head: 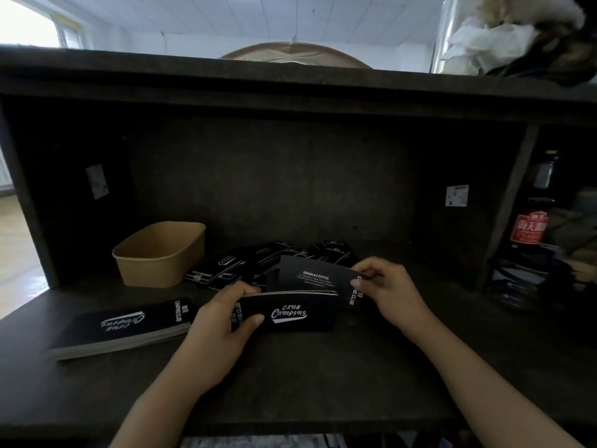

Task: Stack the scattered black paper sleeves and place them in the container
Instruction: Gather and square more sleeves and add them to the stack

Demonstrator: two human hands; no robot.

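From the head camera I see my left hand (223,321) with its grip clamped on a small stack of black paper sleeves (284,313), thumb across the printed face, just above the desk (290,383). My right hand (384,286) pinches a single sleeve (310,274) by its end, tilted over that stack. Beyond the stack lie more scattered sleeves (232,266). Left of the stack a finished pile (119,331) rests on the desk. The brown paper container (158,253) stands behind the pile.
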